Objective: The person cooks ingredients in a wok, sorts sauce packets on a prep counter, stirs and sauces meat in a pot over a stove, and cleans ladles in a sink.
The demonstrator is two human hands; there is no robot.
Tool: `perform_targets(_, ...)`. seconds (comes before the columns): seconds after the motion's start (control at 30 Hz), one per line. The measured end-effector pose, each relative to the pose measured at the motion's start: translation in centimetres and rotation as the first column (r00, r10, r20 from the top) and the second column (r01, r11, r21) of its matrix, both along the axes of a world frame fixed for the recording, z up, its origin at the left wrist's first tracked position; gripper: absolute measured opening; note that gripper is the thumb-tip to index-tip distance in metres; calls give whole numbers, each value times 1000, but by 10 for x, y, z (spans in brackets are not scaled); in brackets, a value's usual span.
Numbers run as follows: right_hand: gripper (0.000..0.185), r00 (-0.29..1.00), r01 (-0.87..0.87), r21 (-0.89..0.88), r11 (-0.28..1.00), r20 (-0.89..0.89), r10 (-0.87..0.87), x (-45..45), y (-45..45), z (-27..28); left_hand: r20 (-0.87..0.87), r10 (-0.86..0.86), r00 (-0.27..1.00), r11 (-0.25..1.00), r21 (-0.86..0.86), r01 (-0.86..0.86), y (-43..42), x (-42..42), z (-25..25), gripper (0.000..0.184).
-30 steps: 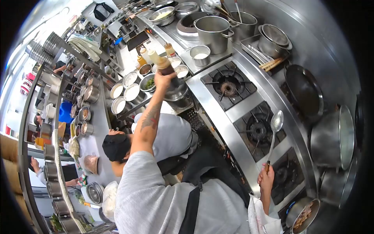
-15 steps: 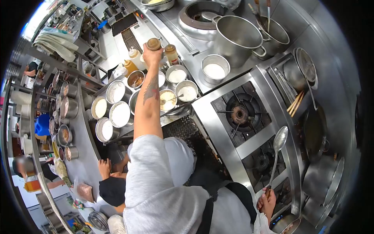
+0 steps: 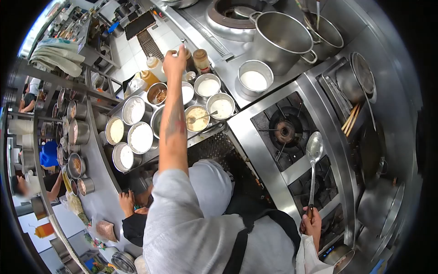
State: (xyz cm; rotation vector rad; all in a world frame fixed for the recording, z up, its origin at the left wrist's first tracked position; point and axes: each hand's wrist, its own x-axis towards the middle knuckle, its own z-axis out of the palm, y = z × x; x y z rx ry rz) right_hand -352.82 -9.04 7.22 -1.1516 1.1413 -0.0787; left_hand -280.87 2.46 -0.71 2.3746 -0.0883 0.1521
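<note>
My left hand (image 3: pixel 175 65) reaches far forward over the row of condiment bottles. Its fingers are curled at the top of a brown squeeze bottle (image 3: pixel 188 60), which the hand partly hides. Beside it are another brown-topped squeeze bottle (image 3: pixel 201 60), a white-topped one (image 3: pixel 154 64) and a yellow one (image 3: pixel 148 77). My right hand (image 3: pixel 311 223) is closed around the wooden handle of a large metal spoon (image 3: pixel 314 147). The spoon's bowl is raised above the stove, between the front and rear burners (image 3: pixel 285 131).
Several metal tubs of white ingredients (image 3: pixel 140 137) line the counter, one with a fork-like utensil (image 3: pixel 200 118). Large pots (image 3: pixel 283 39) stand beyond the stove. Another person's hand (image 3: pixel 127 202) rests at the left counter (image 3: pixel 102 201), near a bag of pinkish food (image 3: pixel 106 230).
The brown bottle, held up before, now stands lower among the other bottles, under my left hand. The spoon in my right hand has shifted left and down.
</note>
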Motion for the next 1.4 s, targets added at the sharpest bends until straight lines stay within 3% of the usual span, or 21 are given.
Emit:
perform_targets(0.03,24,1000,11,-6,1000,10,-11,-3,1,0,191,-1,982,975,-220,43,2,-34,8,53)
perform_targets(0.1,25,999,19,-15,1000,42,-18,-13,10,3,271,-28,962,811,-556,181,-5,-118,-2,36)
perform_targets(0.17,25,997,40,-46,998,63,-37,-38,21,8,270,-109,957,685,-677,269,-30,-240,-4,26)
perform_targets(0.23,25,984,109,-23,994,145,-105,-76,35,8,-27,-418,908,553,-801,231,-58,-375,-24,22)
perform_targets(0.27,26,965,176,6,984,194,-174,-103,45,7,-1,-536,844,433,-859,274,-78,-455,-37,18)
perform_targets(0.3,28,939,248,-2,969,248,-240,-126,58,6,-45,-746,664,372,-855,361,-78,-524,-30,15)
perform_targets(0.43,28,833,418,-33,908,412,-369,-253,116,17,-43,-997,70,73,-853,516,-51,-746,-14,13)
perform_targets(0.5,30,760,563,-100,821,453,-466,-330,149,10,54,-997,-62,-81,-784,615,-49,-811,-21,11)
perform_targets(0.63,31,485,859,-61,508,413,-771,-467,235,9,-190,-933,-305,-105,-668,736,-50,-903,-55,13)
perform_targets(0.7,34,273,950,11,311,451,-850,-534,292,7,-152,-884,-442,-297,-549,782,-48,-960,-89,14)
perform_targets(0.8,33,-19,996,-67,-51,419,-908,-594,365,13,-207,-743,-637,-487,-487,725,-24,-1062,-54,17)
perform_targets(0.93,34,-258,930,-165,-328,342,-904,-631,424,0,-190,-516,-835,-705,-460,541,7,-1177,-28,21)
perform_targets(1.03,30,-246,888,-337,-313,225,-943,-644,428,-2,-272,-163,-948,-699,-647,305,42,-1262,-6,23)
perform_targets(1.1,28,-204,946,-184,-267,305,-930,-654,408,1,-280,95,-955,-490,-848,200,75,-1312,19,34)
perform_targets(1.17,23,-82,992,-70,-109,315,-946,-667,370,19,-94,113,-989,-391,-920,43,94,-1347,45,36)
perform_targets(1.2,27,59,998,-31,51,420,-906,-687,365,-26,-75,32,-997,-316,-947,61,92,-1362,52,37)
perform_targets(1.23,27,55,998,-12,55,409,-911,-695,352,-21,-66,-61,-996,-237,-968,78,88,-1377,54,38)
perform_targets(1.27,31,289,904,-392,171,264,-920,-710,326,-16,-107,-193,-975,-469,-863,187,62,-1386,49,33)
perform_targets(1.3,34,462,649,-699,298,51,-885,-732,302,-8,158,-262,-952,-703,-707,77,23,-1394,43,30)
perform_targets(1.37,37,530,650,-669,361,58,-846,-772,278,1,-118,-712,-693,-584,-449,676,-62,-1390,30,28)
perform_targets(1.4,40,574,645,-647,407,60,-816,-793,265,0,120,-811,-573,-582,-279,764,-99,-1385,52,25)
